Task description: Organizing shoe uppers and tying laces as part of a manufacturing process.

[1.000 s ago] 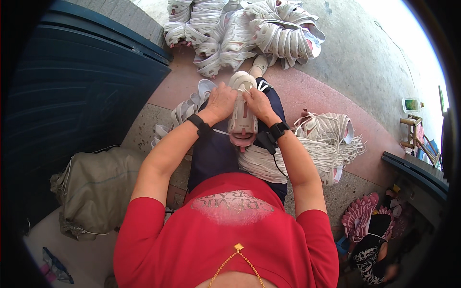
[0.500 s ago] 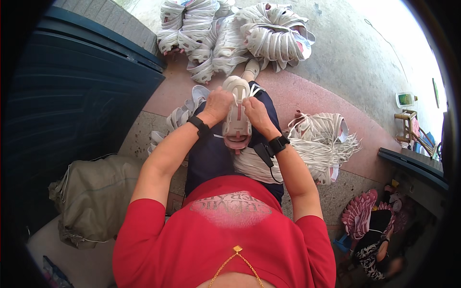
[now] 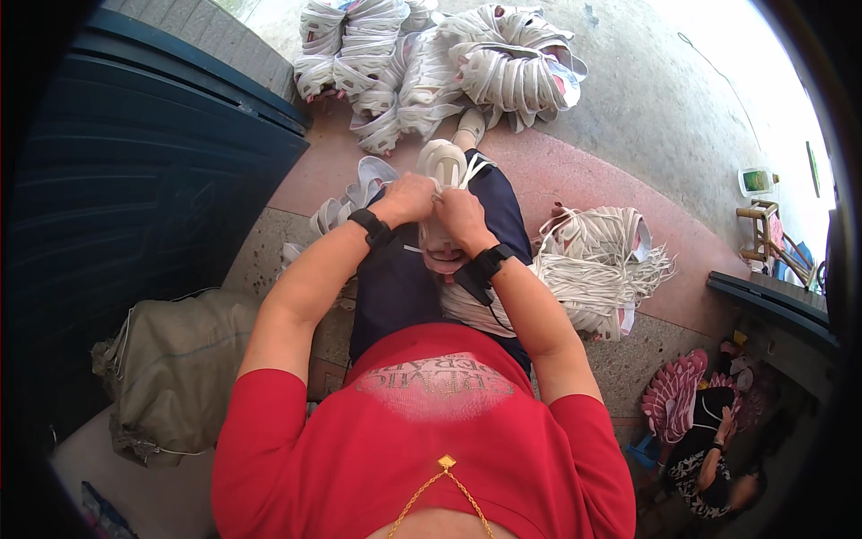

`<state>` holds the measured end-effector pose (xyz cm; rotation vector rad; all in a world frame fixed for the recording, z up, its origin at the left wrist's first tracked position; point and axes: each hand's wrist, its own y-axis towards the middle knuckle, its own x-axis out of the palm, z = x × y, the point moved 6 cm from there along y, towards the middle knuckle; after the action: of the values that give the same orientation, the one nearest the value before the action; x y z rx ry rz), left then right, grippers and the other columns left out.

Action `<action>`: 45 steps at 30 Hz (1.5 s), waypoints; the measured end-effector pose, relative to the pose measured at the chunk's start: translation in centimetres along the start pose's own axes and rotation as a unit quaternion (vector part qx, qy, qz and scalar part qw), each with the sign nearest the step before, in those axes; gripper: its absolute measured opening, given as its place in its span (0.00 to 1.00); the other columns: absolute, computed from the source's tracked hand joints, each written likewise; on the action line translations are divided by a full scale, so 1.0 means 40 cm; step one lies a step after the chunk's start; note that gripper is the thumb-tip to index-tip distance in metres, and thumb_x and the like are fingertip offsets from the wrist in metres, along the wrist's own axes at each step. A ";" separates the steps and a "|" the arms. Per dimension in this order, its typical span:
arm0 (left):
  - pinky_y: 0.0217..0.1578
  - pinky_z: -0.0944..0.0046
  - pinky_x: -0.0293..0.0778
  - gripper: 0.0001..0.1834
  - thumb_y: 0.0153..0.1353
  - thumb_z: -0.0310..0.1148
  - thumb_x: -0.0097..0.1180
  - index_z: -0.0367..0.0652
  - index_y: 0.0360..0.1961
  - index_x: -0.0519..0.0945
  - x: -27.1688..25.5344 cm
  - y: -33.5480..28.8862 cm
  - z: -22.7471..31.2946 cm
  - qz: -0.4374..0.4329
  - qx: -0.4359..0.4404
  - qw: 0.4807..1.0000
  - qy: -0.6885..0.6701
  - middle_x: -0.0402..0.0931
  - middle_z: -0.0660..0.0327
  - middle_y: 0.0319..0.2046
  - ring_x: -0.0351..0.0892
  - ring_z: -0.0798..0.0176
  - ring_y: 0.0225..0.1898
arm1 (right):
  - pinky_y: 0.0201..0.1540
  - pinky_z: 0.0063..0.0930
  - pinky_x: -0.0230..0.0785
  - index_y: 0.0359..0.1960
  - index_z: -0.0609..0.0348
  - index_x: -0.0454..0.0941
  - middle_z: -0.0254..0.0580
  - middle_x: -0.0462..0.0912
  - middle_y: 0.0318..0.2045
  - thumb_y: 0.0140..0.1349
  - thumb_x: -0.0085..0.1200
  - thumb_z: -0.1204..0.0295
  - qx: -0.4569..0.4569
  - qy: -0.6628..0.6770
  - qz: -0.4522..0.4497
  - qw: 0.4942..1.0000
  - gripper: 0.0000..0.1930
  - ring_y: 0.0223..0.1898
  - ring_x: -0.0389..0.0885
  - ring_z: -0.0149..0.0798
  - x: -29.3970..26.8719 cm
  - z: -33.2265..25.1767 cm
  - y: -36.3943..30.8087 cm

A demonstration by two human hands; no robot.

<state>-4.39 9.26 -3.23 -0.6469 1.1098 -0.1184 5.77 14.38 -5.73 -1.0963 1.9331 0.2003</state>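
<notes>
A white and pink shoe upper (image 3: 442,160) rests over my thighs, its toe pointing away from me. White shoelace (image 3: 476,168) loops out at the right of its toe. Over the middle of the upper, both hands meet with fingers pinched. My left hand (image 3: 410,198) is closed on the shoelace at the lacing edge. My right hand (image 3: 461,218) is closed on the shoelace just beside it, covering much of the tongue area. The exact grip of the fingertips is partly hidden.
Piles of white shoe uppers (image 3: 377,54) lie ahead. A bundle of white laces (image 3: 584,280) and laced uppers lies to my right, with more uppers (image 3: 337,214) at left. A grey-green sack (image 3: 184,359) sits near the dark blue door (image 3: 153,171). Another person (image 3: 709,467) is at lower right.
My right hand has moved left and nearer to me, across the upper, and now meets my left hand. The person at lower right has shifted an arm.
</notes>
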 end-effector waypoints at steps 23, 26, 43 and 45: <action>0.37 0.67 0.75 0.10 0.64 0.28 0.61 0.36 0.45 0.85 -0.175 -0.296 0.310 0.203 0.230 0.865 -0.398 0.83 0.61 0.27 0.78 0.66 0.31 | 0.28 0.20 0.58 0.39 0.59 0.76 0.24 0.67 0.27 0.76 0.43 0.63 0.083 0.638 -0.006 0.765 0.14 0.26 0.64 0.22 -0.217 0.095 -0.192; 0.34 0.71 0.72 0.12 0.69 0.32 0.59 0.34 0.47 0.84 -0.157 -0.251 0.219 0.196 0.055 0.840 -0.503 0.80 0.68 0.28 0.74 0.78 0.30 | 0.36 0.19 0.64 0.43 0.62 0.79 0.27 0.74 0.30 0.75 0.46 0.65 0.043 0.645 -0.006 0.763 0.14 0.30 0.70 0.23 -0.230 0.053 -0.184; 0.36 0.72 0.72 0.13 0.70 0.32 0.56 0.34 0.48 0.84 -0.110 -0.285 0.167 0.213 0.060 0.865 -0.451 0.81 0.65 0.32 0.75 0.76 0.33 | 0.40 0.21 0.68 0.42 0.65 0.86 0.36 0.81 0.32 0.68 0.59 0.70 -0.082 0.479 0.097 0.869 0.10 0.36 0.76 0.27 -0.332 -0.058 -0.237; 0.37 0.72 0.72 0.13 0.70 0.32 0.56 0.34 0.48 0.84 -0.119 -0.283 0.110 0.230 0.044 0.863 -0.447 0.82 0.65 0.34 0.75 0.76 0.35 | 0.41 0.25 0.70 0.41 0.64 0.86 0.41 0.82 0.34 0.66 0.60 0.73 -0.183 0.337 0.224 0.896 0.07 0.38 0.80 0.34 -0.530 -0.116 -0.270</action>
<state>-0.26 3.83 7.91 -0.2653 0.3178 0.5058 15.85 18.61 15.90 -1.0105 2.8599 0.5055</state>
